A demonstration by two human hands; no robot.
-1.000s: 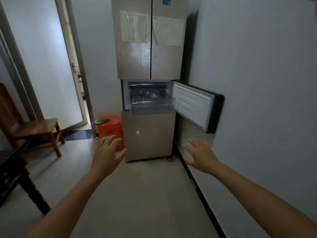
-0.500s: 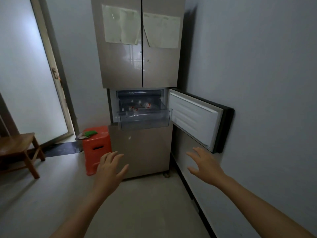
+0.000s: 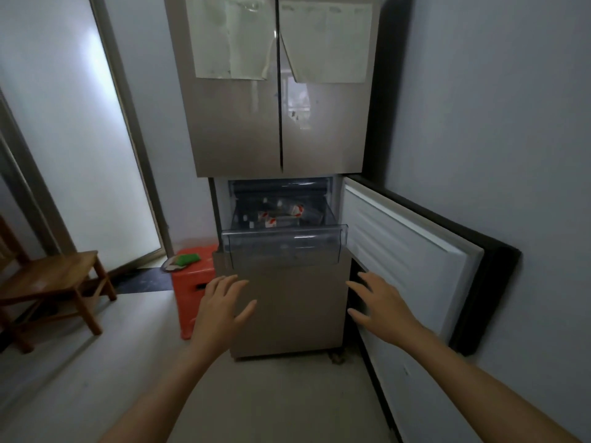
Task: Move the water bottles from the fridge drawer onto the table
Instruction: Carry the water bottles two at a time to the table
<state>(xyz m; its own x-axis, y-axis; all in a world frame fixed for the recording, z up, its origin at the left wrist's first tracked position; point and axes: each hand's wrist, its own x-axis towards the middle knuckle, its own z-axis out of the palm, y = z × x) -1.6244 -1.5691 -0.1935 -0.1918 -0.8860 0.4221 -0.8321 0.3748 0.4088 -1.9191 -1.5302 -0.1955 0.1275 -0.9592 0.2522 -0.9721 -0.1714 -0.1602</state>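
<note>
A tall beige fridge [image 3: 278, 123] stands ahead with its middle compartment door [image 3: 406, 251] swung open to the right. A clear plastic drawer [image 3: 284, 247] is pulled out of that compartment. Inside it lie several water bottles [image 3: 281, 215] with red and white labels. My left hand [image 3: 224, 311] and my right hand [image 3: 380, 305] are both raised in front of the fridge's lower panel, below the drawer, fingers spread and holding nothing. No table is in view.
An orange plastic stool [image 3: 192, 282] with a green item on top stands left of the fridge. A wooden chair [image 3: 51, 282] is at the far left by a frosted glass door [image 3: 80, 139]. A grey wall [image 3: 495, 123] runs along the right.
I have come closer to the fridge; it fills more of the view. Both hands stay raised and empty, now near the lower panel.
</note>
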